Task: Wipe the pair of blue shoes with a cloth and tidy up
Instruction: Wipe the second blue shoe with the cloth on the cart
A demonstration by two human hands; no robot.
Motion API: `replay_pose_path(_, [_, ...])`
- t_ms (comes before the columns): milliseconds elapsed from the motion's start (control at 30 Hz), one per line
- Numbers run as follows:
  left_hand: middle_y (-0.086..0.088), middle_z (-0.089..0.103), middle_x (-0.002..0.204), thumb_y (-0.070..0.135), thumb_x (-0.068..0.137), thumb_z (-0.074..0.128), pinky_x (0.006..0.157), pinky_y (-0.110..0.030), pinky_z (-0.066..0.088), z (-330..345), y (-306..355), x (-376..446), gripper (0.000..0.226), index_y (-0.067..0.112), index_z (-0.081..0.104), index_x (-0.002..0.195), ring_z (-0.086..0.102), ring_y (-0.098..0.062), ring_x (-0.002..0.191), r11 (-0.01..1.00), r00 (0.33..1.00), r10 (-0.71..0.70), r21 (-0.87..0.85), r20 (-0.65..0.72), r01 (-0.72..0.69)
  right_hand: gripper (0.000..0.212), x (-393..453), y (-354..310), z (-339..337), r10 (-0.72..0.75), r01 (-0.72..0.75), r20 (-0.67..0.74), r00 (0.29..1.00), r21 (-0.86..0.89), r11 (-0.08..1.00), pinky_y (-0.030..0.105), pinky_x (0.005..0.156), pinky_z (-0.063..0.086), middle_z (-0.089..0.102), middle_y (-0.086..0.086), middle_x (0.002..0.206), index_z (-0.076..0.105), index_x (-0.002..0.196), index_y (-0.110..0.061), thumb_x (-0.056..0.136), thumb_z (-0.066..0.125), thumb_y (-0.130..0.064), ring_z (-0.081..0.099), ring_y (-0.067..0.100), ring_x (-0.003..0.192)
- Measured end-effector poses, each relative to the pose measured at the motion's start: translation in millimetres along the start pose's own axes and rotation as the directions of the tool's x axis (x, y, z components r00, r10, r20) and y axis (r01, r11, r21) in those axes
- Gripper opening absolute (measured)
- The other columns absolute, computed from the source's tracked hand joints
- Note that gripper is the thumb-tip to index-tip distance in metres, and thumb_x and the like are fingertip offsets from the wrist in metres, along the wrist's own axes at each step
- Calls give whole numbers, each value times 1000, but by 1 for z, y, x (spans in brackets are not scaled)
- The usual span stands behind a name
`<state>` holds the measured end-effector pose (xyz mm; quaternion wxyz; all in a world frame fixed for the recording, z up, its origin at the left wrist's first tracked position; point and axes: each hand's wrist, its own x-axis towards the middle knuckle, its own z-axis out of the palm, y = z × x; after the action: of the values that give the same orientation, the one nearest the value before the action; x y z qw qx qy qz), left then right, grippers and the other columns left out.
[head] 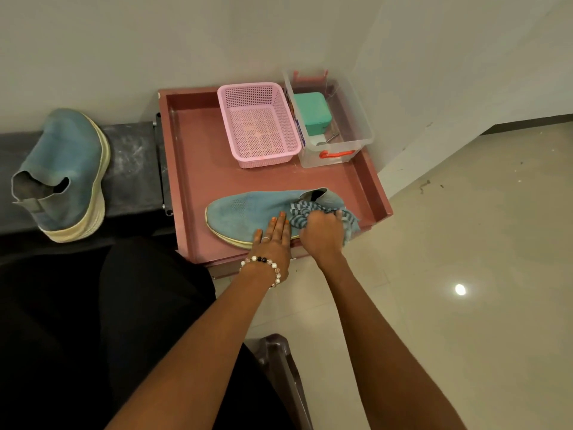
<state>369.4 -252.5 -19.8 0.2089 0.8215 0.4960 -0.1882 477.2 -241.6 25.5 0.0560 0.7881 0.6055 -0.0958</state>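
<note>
One blue shoe [245, 209] lies on its side in the reddish-brown tray [198, 169], toe to the left and cream sole toward me. My left hand [273, 240], with a bead bracelet at the wrist, lies flat on the shoe's near side, fingers extended. My right hand [322, 232] is closed on a crumpled blue striped cloth [302, 214] pressed against the shoe's heel opening. The second blue shoe [66, 169] stands on the dark bench [133, 172] to the left, toe pointing away from me.
A pink mesh basket [259, 122] and a clear plastic box [338, 119] holding a teal case stand at the back of the tray by the wall. My dark-clothed lap fills the lower left. Pale tiled floor [465, 243] spreads to the right; a brown chair part sits below.
</note>
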Motion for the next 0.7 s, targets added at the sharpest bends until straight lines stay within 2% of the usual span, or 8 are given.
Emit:
replay_pose_path(167, [-14, -13, 158, 15, 90, 50, 118, -47, 2, -5, 1, -2, 85, 2, -8, 150, -16, -28, 145, 999, 998, 10, 39, 62, -12, 21, -5, 8, 1, 73, -93, 59, 996, 508, 857, 33, 67, 42, 67, 19, 84, 66, 88, 0, 78, 48, 0, 59, 33, 80])
replay_pose_path(267, [-14, -21, 156, 12, 91, 46, 118, -47, 2, -5, 0, -4, 82, 2, -10, 149, -19, -28, 145, 998, 997, 37, 39, 62, -40, 26, -2, 51, -5, 122, -279, 253, 960, 819, 501, 34, 68, 49, 68, 11, 82, 70, 87, -4, 81, 47, 7, 62, 27, 78])
replay_pose_path(367, [-11, -30, 154, 10, 92, 45, 118, -45, 3, -4, -2, -3, 84, 4, -18, 148, -20, -25, 144, 999, 999, 38, -37, 26, -37, 33, -7, 77, -24, 430, -293, 144, 891, 907, 303, 31, 71, 56, 69, 11, 92, 69, 94, -4, 80, 43, 10, 65, 24, 83])
replay_pose_path(467, [-11, -31, 153, 10, 92, 44, 119, -45, 3, -3, -1, -2, 85, 4, -19, 148, -20, -26, 144, 999, 999, 37, -33, 10, -37, 36, -18, 77, -29, 688, -115, -231, 688, 901, 418, 19, 70, 50, 63, 6, 93, 60, 108, 0, 78, 43, 9, 59, 16, 79])
replay_pose_path(533, [-10, -31, 154, 10, 91, 46, 118, -45, 3, -2, -2, -2, 86, 5, -19, 148, -20, -26, 144, 999, 999, 34, -37, 7, -33, 35, -15, 68, -14, 505, -44, -334, 796, 800, 598, 31, 77, 50, 62, 12, 94, 56, 111, 2, 78, 45, 5, 60, 25, 87])
replay_pose_path(600, [-9, -30, 154, 11, 92, 46, 118, -45, 2, -1, -3, -1, 85, 5, -19, 148, -20, -25, 144, 998, 999, 38, -44, 8, -38, 48, -9, 56, 18, 171, -55, -178, 969, 521, 852, 46, 102, 40, 55, 24, 122, 46, 129, 3, 81, 48, 3, 50, 38, 116])
replay_pose_path(633, [-8, -30, 154, 12, 92, 45, 118, -44, 2, 0, -3, 0, 85, 6, -19, 148, -20, -25, 144, 998, 999, 41, -48, 9, -41, 58, -8, 51, 31, 67, -43, -65, 996, 321, 946, 50, 114, 22, 39, 28, 140, 34, 140, 3, 84, 47, -1, 33, 41, 133])
replay_pose_path(700, [-8, -30, 154, 11, 92, 46, 118, -45, 2, 1, -3, 1, 86, 6, -18, 148, -20, -24, 145, 998, 999, 39, -50, -2, -39, 64, -3, 41, 37, 10, -10, 12, 1000, -15, 1000, 49, 115, -1, 13, 31, 152, 17, 146, 6, 90, 42, -12, 7, 41, 143])
